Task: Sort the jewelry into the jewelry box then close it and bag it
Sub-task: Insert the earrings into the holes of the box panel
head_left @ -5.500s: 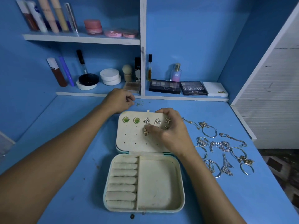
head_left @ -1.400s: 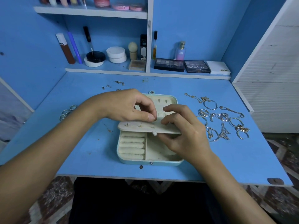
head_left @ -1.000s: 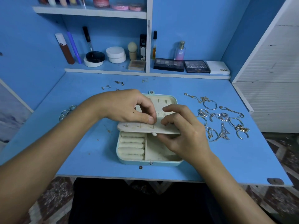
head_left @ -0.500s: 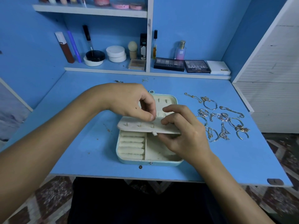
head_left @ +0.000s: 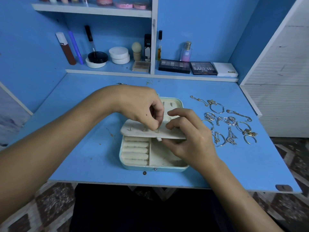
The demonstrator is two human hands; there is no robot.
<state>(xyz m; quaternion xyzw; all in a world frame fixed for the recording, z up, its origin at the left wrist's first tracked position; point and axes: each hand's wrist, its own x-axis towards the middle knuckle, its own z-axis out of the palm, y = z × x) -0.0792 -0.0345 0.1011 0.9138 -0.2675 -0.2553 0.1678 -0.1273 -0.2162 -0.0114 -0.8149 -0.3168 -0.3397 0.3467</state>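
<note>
A pale blue jewelry box (head_left: 155, 167) lies open on the blue desk, with cream ring rolls (head_left: 135, 151) on its left side. Its cream earring panel (head_left: 138, 132) is folded down flat over the box's far half, earring posts sticking up through it. My right hand (head_left: 189, 139) grips the panel's right end, thumb beneath and fingers on top. My left hand (head_left: 142, 111) pinches a small earring back on one post near the panel's middle. A spread of bracelets, rings and chains (head_left: 229, 121) lies on the desk right of the box.
Makeup palettes (head_left: 187, 67), jars (head_left: 119, 55), a perfume bottle (head_left: 186, 51) and tubes stand on the low shelf behind. Small bits of jewelry (head_left: 148, 82) lie near the desk's back edge. A white slatted door (head_left: 280, 91) closes the right side. The desk's front edge is near the box.
The earring panel, which stood open showing several earrings, has been flipped down over the box. In the last second my left hand shifted right along the posts; my right hand stayed put.
</note>
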